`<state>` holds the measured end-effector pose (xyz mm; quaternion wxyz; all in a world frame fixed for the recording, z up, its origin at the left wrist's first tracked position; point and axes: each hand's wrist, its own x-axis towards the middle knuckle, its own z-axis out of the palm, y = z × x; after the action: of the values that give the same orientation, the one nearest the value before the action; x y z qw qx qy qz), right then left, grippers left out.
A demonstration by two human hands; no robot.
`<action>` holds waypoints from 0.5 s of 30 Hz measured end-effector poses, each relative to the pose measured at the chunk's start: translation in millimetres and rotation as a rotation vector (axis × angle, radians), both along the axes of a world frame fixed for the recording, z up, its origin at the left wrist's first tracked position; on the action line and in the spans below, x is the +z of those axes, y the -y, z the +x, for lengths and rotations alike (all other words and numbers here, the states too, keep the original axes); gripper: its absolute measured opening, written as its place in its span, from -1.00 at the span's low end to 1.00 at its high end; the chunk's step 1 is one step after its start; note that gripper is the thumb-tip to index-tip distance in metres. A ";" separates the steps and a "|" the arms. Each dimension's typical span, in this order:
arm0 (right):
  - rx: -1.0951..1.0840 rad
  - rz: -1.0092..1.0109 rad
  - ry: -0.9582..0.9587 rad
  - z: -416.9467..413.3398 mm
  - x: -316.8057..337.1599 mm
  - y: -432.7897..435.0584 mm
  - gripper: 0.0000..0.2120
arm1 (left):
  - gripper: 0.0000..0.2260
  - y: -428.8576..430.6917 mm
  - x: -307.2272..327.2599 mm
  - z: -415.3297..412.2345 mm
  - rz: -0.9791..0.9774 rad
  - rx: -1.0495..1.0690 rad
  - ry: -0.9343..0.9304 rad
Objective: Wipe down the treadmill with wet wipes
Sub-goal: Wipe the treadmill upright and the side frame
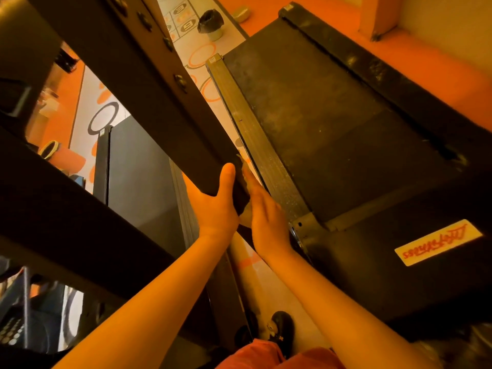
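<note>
Clamping left hand (217,209) round treadmill frame beam (149,83) end, thumb on top; laying right hand (266,222) alongside, fingers (253,187) straight, together.

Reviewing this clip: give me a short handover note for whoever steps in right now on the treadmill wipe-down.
Left hand: grip wrapped round the lower end of the treadmill's dark post, thumb on its face.
Right hand: fingers straight, laid against the post's right side.
Wet wipe: none plainly visible; it may be hidden under a hand.
Belt: pale dusty smudges show, so it looks unwiped.
Done: cannot tell from this view.
Left: probably the belt, the side rail and the rest of the post.
</note>
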<state>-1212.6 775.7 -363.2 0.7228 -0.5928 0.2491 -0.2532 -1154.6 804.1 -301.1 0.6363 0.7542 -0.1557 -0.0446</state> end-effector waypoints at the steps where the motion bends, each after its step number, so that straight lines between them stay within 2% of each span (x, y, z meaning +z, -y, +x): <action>1: -0.037 -0.042 -0.003 -0.6 2.5 -4.1 -0.57 | -0.31 0.0 0.0 0.4 0.000 0.004 0.002; 8: 0.055 -0.076 0.055 -0.3 13.5 4.7 -0.58 | -0.10 0.3 -1.8 1.8 0.031 0.013 0.034; 10: 0.095 -0.106 0.073 0.9 17.3 8.9 -0.58 | -0.15 0.3 -1.3 1.7 0.038 0.009 0.046; 13: 0.102 -0.159 0.106 2.3 18.0 11.9 -0.57 | -0.36 1.0 -1.4 1.0 0.041 0.025 0.054; 15: 0.107 -0.193 0.134 0.1 16.6 12.3 -0.52 | -0.40 0.8 -1.3 0.2 0.048 0.032 0.071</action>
<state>-1212.5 763.3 -346.5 0.6900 -0.6538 0.1424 -0.2760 -1154.4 803.3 -302.4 0.6128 0.7727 -0.1652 -0.0115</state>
